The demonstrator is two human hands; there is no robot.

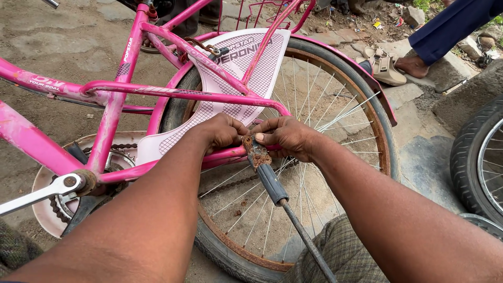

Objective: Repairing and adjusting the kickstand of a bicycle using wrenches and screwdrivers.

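Observation:
A pink bicycle [112,112] lies in front of me, its rear wheel [314,131] with rusty rim and thin spokes in the middle of the view. My left hand [222,131] and my right hand [288,136] meet at the wheel's axle, fingers curled around a rusty bracket [255,151]. From that bracket hangs a kickstand [285,207] with a dark grey sleeve and thin rod, pointing down toward me. The pink chain stay [173,163] runs left from my left hand to the crank [52,191]. What each finger grips is hidden by the hands.
A white and pink patterned chain guard [230,78] covers the upper wheel. Another person's sandalled foot [390,68] and dark blue trouser leg stand at the upper right. A second tyre [474,157] stands at the right edge. The ground is dirt and broken paving stones.

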